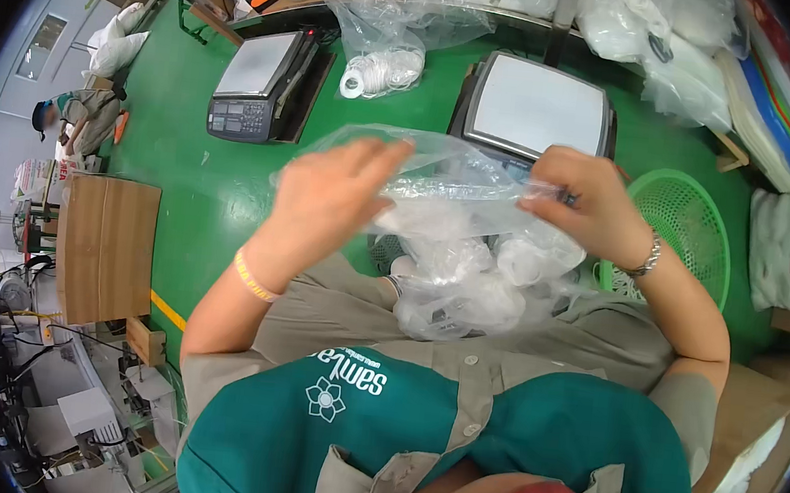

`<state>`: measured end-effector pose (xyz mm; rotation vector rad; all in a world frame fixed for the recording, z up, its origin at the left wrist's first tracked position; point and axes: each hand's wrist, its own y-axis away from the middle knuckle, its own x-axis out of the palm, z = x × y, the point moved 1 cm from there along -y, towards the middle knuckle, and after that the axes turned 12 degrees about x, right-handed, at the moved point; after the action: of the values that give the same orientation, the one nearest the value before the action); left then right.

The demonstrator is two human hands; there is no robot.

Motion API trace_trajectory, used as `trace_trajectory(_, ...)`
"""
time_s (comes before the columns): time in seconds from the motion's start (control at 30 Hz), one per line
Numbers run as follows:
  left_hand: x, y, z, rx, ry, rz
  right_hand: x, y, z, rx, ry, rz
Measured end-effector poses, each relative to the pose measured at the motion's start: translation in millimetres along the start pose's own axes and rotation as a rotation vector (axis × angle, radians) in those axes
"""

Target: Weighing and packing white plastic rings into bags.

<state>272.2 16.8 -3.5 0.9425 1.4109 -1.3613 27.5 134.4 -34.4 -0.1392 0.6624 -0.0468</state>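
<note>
A clear plastic bag (446,209) hangs between my hands, just above my lap. White bundles, perhaps rolls of string, fill its lower part (467,287); the film blurs their kind. My left hand (339,189), slightly smeared by motion, has its fingers and thumb closed on the left side of the bag's mouth. On the other side, my right hand (585,203) pinches gathered film between thumb and curled fingers, with a small dark bit showing there.
Two scales, one left (258,67) and one ahead (541,109), stand on the green floor. Between them lies a bagged white roll (378,72). A green basket (687,227) is at my right. Cardboard boxes (108,247) stand left, near another person (89,117).
</note>
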Motion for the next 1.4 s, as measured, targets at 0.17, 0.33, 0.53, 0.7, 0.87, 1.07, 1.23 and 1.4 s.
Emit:
trace_trajectory(0.17, -25, 17, 2, -0.1, -0.163, -0.356, -22, 18, 14, 0.156, -0.244, -0.073)
trace_trajectory(0.33, -16, 39, 1, -0.495, 0.074, 0.242, -29, 21, 11, 0.05, 0.082, -0.141)
trace_trajectory(0.53, -19, 36, -6, -0.263, 0.365, 0.224, -25, 12, -2, 0.2, -0.749, -0.056)
trace_trajectory(0.7, -4, 22, -20, -0.034, 1.327, -0.243, -17, 5, -13, 0.065, -1.232, 0.392)
trace_trajectory(0.87, 53, -20, -22, 0.445, 2.192, -0.579, 5, -5, -22, 0.422, -0.88, 0.199)
trace_trajectory(1.07, 64, -27, -35, -0.183, 1.555, -0.405, -7, 8, -7, -0.051, -0.036, -0.17)
trace_trajectory(1.23, 71, -46, -68, -0.026, 1.169, -0.027, 16, 23, 34, -0.153, 0.057, -0.01)
trace_trajectory(1.4, 71, -38, -65, -0.251, 1.637, -0.017, 7, 16, 27, -0.097, -0.06, -0.033)
